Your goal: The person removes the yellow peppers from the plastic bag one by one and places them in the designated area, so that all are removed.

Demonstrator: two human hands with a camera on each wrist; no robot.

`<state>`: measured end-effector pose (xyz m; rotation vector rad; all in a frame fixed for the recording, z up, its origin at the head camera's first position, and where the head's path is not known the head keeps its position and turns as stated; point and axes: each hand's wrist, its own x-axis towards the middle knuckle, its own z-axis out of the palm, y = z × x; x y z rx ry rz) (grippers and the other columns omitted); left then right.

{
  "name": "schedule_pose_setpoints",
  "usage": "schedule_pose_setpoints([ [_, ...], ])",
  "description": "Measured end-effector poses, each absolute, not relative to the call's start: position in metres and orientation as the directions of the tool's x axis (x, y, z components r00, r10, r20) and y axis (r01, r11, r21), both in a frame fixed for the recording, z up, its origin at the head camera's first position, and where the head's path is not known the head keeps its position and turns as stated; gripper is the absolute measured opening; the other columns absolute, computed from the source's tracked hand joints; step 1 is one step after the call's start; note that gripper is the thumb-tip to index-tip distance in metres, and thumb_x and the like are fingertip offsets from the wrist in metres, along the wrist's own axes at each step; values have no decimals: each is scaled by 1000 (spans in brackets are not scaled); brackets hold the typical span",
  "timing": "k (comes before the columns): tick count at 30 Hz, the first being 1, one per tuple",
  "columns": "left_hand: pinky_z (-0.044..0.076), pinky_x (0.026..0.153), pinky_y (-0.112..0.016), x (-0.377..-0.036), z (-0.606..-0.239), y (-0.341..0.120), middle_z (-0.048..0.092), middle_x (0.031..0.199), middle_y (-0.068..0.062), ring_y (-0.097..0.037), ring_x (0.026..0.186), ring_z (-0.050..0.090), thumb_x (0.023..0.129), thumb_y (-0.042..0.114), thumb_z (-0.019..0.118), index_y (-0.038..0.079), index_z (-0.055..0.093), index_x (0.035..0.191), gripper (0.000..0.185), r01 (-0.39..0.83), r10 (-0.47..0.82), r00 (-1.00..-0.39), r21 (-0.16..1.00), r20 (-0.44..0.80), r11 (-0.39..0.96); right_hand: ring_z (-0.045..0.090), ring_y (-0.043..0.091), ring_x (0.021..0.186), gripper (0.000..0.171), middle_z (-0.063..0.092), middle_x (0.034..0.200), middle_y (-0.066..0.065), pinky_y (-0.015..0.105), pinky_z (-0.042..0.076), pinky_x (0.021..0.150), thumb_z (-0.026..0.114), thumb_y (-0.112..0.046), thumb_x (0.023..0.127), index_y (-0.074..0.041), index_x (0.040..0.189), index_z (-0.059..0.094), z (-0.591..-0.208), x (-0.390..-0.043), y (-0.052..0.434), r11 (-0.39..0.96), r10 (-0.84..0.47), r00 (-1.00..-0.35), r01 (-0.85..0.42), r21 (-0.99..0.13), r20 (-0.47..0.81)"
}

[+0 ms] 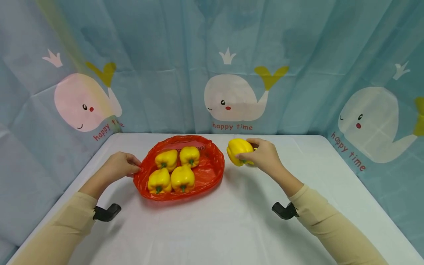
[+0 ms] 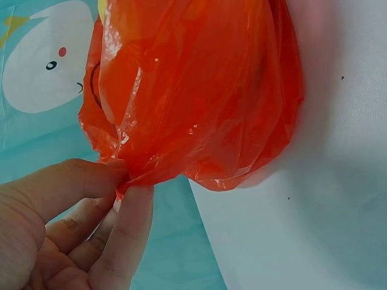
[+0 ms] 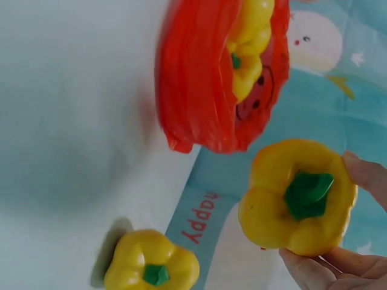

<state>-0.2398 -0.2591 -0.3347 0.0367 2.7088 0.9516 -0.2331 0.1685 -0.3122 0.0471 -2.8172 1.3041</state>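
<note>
An open red plastic bag point(image 1: 212, 167) lies on the white table point(image 1: 232, 228) with several yellow bell peppers point(image 1: 182, 178) inside. My left hand point(image 1: 135, 167) pinches the bag's left rim between thumb and fingers point(image 2: 130, 211); the left wrist view shows the crinkled red bag point(image 2: 199, 90) up close. My right hand point(image 1: 245, 149) grips another yellow pepper point(image 1: 236, 149) just right of the bag, lifted off the table. In the right wrist view this held pepper point(image 3: 299, 196) shows its green stem, my fingers point(image 3: 363, 172) curled round it. One more pepper point(image 3: 151, 266) sits on the table below it.
A blue curtain with white whales point(image 1: 232, 97) hangs close behind the table and at both sides. The table's rounded edges run along left and right. Black wrist mounts point(image 1: 107, 212) sit on both forearms.
</note>
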Motion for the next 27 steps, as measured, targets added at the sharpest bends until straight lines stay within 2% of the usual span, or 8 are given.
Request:
schedule_pose_setpoints([
  [8, 56, 77, -39, -239, -335, -259, 65, 95, -12, -16, 76, 63, 85, 17, 64, -3, 63, 105, 28, -71, 107, -963, 612, -249, 788, 52, 28, 116, 77, 55, 129, 13, 40, 51, 91, 78, -43, 70, -6, 131, 50, -308, -228, 190, 663, 2, -999, -25, -749, 36],
  [20, 56, 77, -39, -238, -339, -262, 65, 95, -12, -17, 77, 62, 85, 17, 64, -3, 63, 105, 28, -67, 111, -963, 616, -247, 785, 50, 31, 118, 80, 54, 130, 14, 45, 48, 92, 76, -50, 68, -6, 130, 52, -301, -219, 224, 678, 24, -997, -35, -734, 70],
  [27, 56, 77, -40, -238, -338, -262, 65, 94, -12, -17, 77, 62, 85, 17, 64, -3, 63, 105, 28, -59, 116, -964, 619, -240, 783, 46, 35, 122, 86, 50, 134, 19, 49, 45, 96, 72, -55, 70, -3, 134, 47, -297, -216, 242, 699, 47, -997, -11, -715, 62],
])
